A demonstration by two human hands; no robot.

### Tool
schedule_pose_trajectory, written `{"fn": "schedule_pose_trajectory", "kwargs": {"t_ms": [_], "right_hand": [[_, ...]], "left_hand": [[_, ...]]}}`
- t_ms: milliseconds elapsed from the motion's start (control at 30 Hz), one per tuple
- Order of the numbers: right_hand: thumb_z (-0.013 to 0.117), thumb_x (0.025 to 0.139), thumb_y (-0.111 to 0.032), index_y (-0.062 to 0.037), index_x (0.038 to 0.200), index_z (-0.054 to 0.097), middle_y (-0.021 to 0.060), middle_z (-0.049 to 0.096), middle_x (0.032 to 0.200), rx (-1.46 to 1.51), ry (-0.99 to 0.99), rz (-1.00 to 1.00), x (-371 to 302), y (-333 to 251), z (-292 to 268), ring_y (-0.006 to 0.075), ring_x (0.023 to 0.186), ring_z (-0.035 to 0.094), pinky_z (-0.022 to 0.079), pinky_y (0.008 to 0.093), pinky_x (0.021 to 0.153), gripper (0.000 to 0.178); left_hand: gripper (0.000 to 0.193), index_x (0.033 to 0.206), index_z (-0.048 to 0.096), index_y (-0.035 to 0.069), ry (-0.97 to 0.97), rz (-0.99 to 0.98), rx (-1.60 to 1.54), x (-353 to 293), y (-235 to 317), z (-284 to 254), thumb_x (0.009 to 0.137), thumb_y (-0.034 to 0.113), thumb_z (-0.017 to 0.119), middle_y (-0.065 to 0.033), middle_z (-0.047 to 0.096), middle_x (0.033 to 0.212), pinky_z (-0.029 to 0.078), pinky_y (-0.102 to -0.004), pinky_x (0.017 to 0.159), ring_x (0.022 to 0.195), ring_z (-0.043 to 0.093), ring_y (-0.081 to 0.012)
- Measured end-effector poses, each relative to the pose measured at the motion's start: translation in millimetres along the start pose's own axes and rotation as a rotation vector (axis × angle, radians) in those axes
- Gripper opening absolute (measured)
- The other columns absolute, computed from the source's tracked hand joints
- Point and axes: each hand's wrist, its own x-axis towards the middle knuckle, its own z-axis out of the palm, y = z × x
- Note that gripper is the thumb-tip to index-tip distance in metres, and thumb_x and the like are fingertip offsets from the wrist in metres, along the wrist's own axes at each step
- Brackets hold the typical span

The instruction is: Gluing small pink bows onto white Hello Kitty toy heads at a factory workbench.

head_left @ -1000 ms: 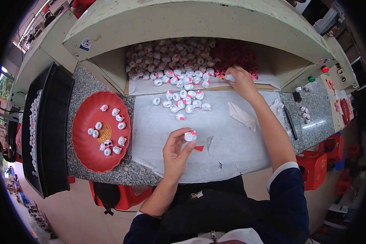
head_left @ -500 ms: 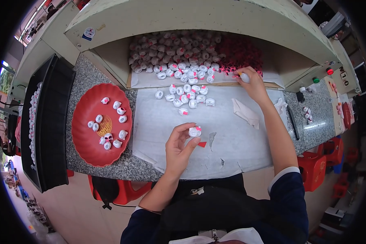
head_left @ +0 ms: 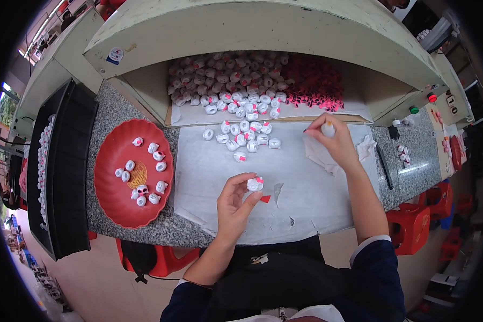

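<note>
Left hand pinches white piece, pink patch away from palm; right hand grasps yellow-tipped white object, long axis unclear.

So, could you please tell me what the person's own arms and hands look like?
The left hand and right hand wear no gloves, and the forearms are bare. Short navy-blue fabric sleeves end in white trim near the elbows.

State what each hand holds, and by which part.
Left hand: a white-and-pink piece, by its edges. Right hand: a white bottle, by its body.
</note>
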Motion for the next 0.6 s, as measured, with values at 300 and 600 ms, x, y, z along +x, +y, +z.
{"fn": "schedule_pose_trajectory", "kwargs": {"t_ms": [300,600], "right_hand": [[0.063,0.063,0.004,-0.002,0.071,0.051,0.0068,0.053,0.073,0.743,-0.051,0.233,-73.9,-24.1,49.1,0.0128,0.069,0.05,0.041,0.0222,0.059,0.015],[0.063,0.067,-0.001,0.0,0.072,0.054,0.0069,0.057,0.071,0.8,-0.123,0.302,-77.6,-43.9,61.7,0.0092,0.063,0.052,0.041,0.02,0.059,0.01]], "left_hand": [[0.033,0.102,0.044,-0.001,0.014,0.026,-0.011,0.6,-1.1,0.2,0.071,-0.006,0.055,-0.0086,0.051,0.095,0.041,-0.0251,0.077,0.086,0.052,-0.0148],[0.03,0.099,0.046,-0.002,-0.015,0.174,0.181,3.2,-4.8,1.1,0.071,-0.007,0.054,-0.0117,0.049,0.101,0.039,-0.0273,0.08,0.092,0.049,-0.0169]]}}
